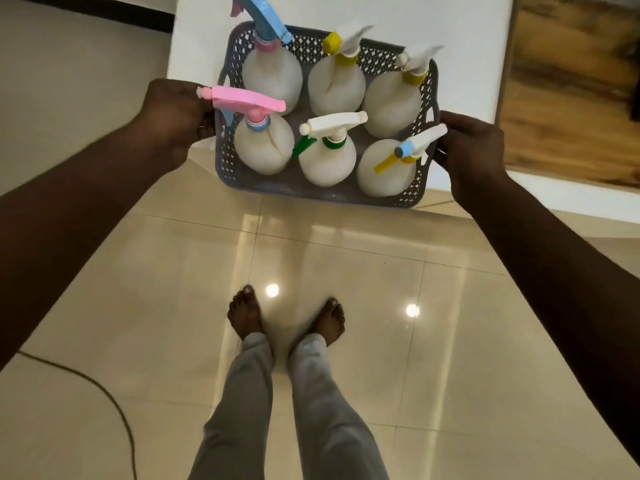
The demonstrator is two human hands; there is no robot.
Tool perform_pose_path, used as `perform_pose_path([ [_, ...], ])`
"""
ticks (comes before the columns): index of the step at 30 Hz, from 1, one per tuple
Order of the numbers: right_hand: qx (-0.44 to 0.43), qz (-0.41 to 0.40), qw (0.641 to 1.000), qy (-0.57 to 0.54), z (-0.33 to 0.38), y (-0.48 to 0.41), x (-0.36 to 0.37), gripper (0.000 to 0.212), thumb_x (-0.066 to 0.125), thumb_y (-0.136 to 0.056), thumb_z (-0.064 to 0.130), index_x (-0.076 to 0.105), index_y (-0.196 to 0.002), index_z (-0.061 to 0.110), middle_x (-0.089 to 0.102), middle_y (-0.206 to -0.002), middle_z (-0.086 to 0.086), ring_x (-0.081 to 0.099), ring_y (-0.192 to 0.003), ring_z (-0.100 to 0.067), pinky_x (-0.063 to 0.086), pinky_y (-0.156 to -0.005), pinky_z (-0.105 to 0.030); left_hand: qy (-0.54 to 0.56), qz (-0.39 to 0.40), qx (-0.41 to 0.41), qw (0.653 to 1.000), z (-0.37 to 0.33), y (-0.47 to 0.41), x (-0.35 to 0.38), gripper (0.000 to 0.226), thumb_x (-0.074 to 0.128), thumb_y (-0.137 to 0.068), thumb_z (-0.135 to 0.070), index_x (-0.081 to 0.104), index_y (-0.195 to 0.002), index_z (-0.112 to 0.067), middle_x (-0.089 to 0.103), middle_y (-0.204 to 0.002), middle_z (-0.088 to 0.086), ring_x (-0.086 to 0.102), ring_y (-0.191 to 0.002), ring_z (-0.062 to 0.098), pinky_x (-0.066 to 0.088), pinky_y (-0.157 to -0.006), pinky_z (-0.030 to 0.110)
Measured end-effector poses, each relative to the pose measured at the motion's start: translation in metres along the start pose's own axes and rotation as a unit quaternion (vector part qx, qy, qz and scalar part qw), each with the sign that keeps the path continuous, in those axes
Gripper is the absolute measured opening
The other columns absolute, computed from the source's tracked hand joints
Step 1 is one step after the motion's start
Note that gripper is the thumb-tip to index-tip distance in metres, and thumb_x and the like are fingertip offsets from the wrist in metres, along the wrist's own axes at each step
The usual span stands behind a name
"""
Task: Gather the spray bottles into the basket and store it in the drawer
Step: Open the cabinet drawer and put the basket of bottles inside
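Observation:
A grey perforated basket [277, 188] is held in the air over the floor, in front of me. Several white spray bottles stand upright inside it, among them one with a pink trigger [263, 147], one with a blue trigger [272, 74] and one with a green trigger [327, 161]. My left hand [173, 116] grips the basket's left handle. My right hand [474, 150] grips its right handle. No drawer shows in this view.
A white table top [460, 46] lies behind and under the far half of the basket. A wooden surface [571, 91] is at the upper right. My bare feet [287, 317] stand on glossy beige tiles. A cable [114, 403] curves across the floor at lower left.

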State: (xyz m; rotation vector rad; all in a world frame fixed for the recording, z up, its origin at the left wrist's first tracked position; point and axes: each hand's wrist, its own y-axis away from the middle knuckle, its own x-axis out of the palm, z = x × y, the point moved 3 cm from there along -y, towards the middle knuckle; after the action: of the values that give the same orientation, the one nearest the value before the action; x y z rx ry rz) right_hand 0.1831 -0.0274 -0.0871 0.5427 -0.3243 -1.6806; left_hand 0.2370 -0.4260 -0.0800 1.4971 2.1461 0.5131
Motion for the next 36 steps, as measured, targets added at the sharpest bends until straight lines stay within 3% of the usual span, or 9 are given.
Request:
perform_pose_path([
  [4, -0.001, -0.029, 1.000, 0.011, -0.008, 0.010, -0.012, 0.032, 0.067, -0.099, 0.005, 0.071, -0.130, 0.001, 0.076, -0.121, -0.024, 0.074, -0.097, -0.023, 0.063, -0.092, -0.035, 0.004, -0.035, 0.032, 0.999, 0.011, -0.006, -0.015, 0.014, 0.061, -0.096, -0.010, 0.074, -0.103, -0.013, 0.074, -0.092, 0.008, 0.072, -0.076, 0.018, 0.061, -0.078, 0.028],
  [10, 0.029, -0.212, 0.975, -0.053, -0.074, 0.067, -0.055, 0.027, 0.062, -0.098, 0.001, 0.073, -0.122, -0.003, 0.077, -0.103, -0.016, 0.074, -0.090, -0.021, 0.063, -0.096, -0.039, 0.060, -0.327, 0.022, 0.943, 0.083, 0.001, -0.086, 0.040, 0.037, -0.085, -0.005, 0.065, -0.112, -0.011, 0.055, -0.082, -0.002, 0.052, -0.059, 0.008, 0.049, -0.060, 0.026],
  [14, 0.095, -0.208, 0.970, -0.079, -0.116, 0.086, -0.048, 0.029, 0.062, -0.100, 0.000, 0.070, -0.128, -0.003, 0.075, -0.114, -0.020, 0.075, -0.102, -0.026, 0.061, -0.103, -0.043, 0.145, -0.235, -0.064, 0.959, 0.118, -0.009, -0.092, 0.042, 0.049, -0.083, -0.015, 0.062, -0.123, -0.010, 0.056, -0.099, -0.001, 0.046, -0.063, 0.008, 0.037, -0.060, 0.021],
  [18, 0.122, -0.196, 0.964, -0.134, -0.119, 0.074, -0.027, 0.042, 0.059, -0.106, 0.008, 0.055, -0.148, 0.005, 0.067, -0.137, -0.017, 0.069, -0.126, -0.029, 0.059, -0.106, -0.040, 0.087, -0.130, -0.060, 0.986, 0.120, -0.024, -0.077, 0.052, 0.047, -0.087, 0.005, 0.070, -0.125, -0.022, 0.068, -0.108, -0.005, 0.059, -0.086, 0.008, 0.049, -0.085, 0.022],
  [22, 0.112, -0.193, 0.959, -0.176, -0.107, 0.056, -0.015, 0.049, 0.060, -0.106, 0.011, 0.047, -0.154, 0.010, 0.065, -0.120, -0.002, 0.066, -0.117, -0.021, 0.060, -0.103, -0.038, 0.080, -0.119, -0.066, 0.987, 0.122, -0.032, -0.069, 0.061, 0.048, -0.080, 0.007, 0.071, -0.128, -0.022, 0.068, -0.107, -0.006, 0.059, -0.090, 0.008, 0.048, -0.087, 0.022],
  [26, 0.103, -0.189, 0.957, -0.197, -0.105, 0.050, -0.013, 0.034, 0.060, -0.105, 0.008, 0.055, -0.138, 0.000, 0.063, -0.099, -0.001, 0.059, -0.105, -0.021, 0.058, -0.107, -0.042, 0.068, -0.115, -0.072, 0.988, 0.132, -0.039, -0.073, 0.066, 0.047, -0.077, 0.009, 0.070, -0.129, -0.023, 0.072, -0.114, -0.014, 0.060, -0.094, 0.012, 0.048, -0.079, 0.021],
  [29, 0.099, -0.192, 0.957, -0.193, -0.105, 0.049, -0.017, 0.016, 0.059, -0.106, 0.008, 0.061, -0.121, 0.013, 0.065, -0.098, -0.002, 0.063, -0.109, -0.022, 0.055, -0.111, -0.047, 0.026, -0.121, -0.060, 0.990, 0.134, -0.046, -0.080, 0.066, 0.050, -0.070, 0.006, 0.072, -0.124, -0.025, 0.073, -0.110, -0.015, 0.065, -0.099, 0.014, 0.052, -0.083, 0.023],
  [32, 0.105, -0.202, 0.956, -0.184, -0.106, 0.051, -0.022, 0.051, 0.060, -0.106, 0.008, 0.044, -0.154, 0.011, 0.067, -0.119, -0.008, 0.063, -0.134, -0.028, 0.057, -0.108, -0.042, -0.004, -0.116, -0.043, 0.992, 0.137, -0.048, -0.086, 0.062, 0.056, -0.062, 0.002, 0.074, -0.109, -0.034, 0.072, -0.122, -0.011, 0.065, -0.122, 0.021, 0.051, -0.105, 0.035],
  [36, 0.087, -0.195, 0.968, -0.135, -0.109, 0.051, -0.032, 0.065, 0.064, -0.103, 0.010, 0.035, -0.162, 0.012, 0.053, -0.138, -0.008, 0.058, -0.125, -0.021, 0.057, -0.109, -0.043, -0.026, -0.118, -0.032, 0.992, 0.141, -0.046, -0.093, 0.052, 0.060, -0.061, -0.001, 0.075, -0.094, -0.038, 0.071, -0.114, -0.010, 0.064, -0.124, 0.027, 0.051, -0.107, 0.042],
])
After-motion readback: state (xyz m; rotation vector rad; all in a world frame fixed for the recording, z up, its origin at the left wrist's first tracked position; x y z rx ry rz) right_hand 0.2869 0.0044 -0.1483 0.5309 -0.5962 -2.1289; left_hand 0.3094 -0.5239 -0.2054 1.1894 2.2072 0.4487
